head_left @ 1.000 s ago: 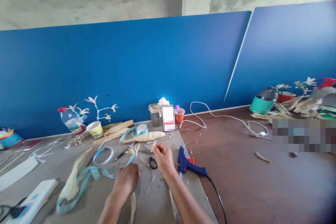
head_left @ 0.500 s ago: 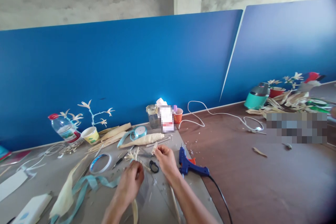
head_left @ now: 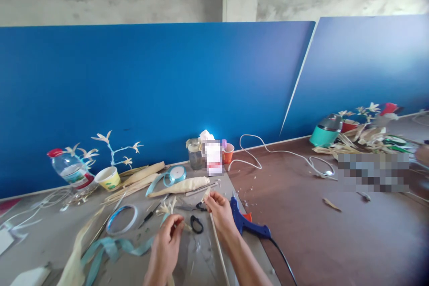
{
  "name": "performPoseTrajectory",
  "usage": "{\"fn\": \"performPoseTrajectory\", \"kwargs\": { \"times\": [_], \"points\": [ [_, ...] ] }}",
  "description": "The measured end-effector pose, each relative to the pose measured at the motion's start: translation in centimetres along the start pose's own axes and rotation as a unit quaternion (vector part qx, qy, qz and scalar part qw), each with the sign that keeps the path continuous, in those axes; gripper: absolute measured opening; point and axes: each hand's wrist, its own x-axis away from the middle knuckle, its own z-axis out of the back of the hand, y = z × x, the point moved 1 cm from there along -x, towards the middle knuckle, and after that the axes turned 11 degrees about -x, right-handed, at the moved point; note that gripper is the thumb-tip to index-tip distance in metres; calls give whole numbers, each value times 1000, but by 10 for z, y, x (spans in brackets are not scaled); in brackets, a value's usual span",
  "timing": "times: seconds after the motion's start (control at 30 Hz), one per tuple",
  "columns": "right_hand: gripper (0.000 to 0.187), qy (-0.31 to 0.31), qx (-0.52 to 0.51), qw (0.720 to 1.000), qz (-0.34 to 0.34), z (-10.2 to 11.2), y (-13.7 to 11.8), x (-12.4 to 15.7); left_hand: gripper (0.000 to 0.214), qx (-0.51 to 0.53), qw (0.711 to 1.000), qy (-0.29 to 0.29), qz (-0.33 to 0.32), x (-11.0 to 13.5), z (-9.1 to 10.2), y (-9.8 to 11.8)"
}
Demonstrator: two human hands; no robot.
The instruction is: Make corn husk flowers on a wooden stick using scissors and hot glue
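Note:
My right hand (head_left: 220,212) pinches a small pale piece of husk (head_left: 205,194) between thumb and fingertips. My left hand (head_left: 166,242) is closed in a pinch; what it holds is hidden. A pale husk flower (head_left: 167,207) shows just beyond its fingers, and I cannot tell whether they touch it. Between the hands lie scissors with black handles (head_left: 196,225), partly covered. A blue hot glue gun (head_left: 250,223) lies just right of my right hand. A thin pale stick (head_left: 218,248) runs beneath the right wrist.
Teal ribbon (head_left: 115,246), a tape roll (head_left: 122,220), a ribbon spool (head_left: 177,174) and dried husks (head_left: 184,186) lie around. Behind stand a bottle (head_left: 74,170), a yellow cup (head_left: 107,179) with a husk-flower branch, and a glass jar (head_left: 195,154). A white cable (head_left: 284,145) crosses the brown table.
My right hand has shifted slightly right and down in view, still pinching the pale piece. My left hand stays pinched near the flower. The camera has tilted a little.

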Motion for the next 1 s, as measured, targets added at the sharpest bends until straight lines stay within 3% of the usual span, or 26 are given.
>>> {"fn": "performPoseTrajectory", "kwargs": {
  "times": [0.17,0.3,0.47,0.8,1.0],
  "points": [
    [25,17,10,999,35,1,-12,-1,24,-64,992,-68,-87,7,-17,18],
    [21,10,26,999,43,-1,-13,3,21,-193,963,-103,-157,15,-30,35],
    [18,-2,26,999,47,-6,-15,5,9,-297,940,-88,-145,18,-42,36],
    [15,-15,44,996,73,-6,-13,2,18,-328,928,-141,-105,15,-31,35],
    [13,-11,70,994,81,-1,-8,-2,21,-357,920,-144,-80,16,-35,38]
  ]
}}
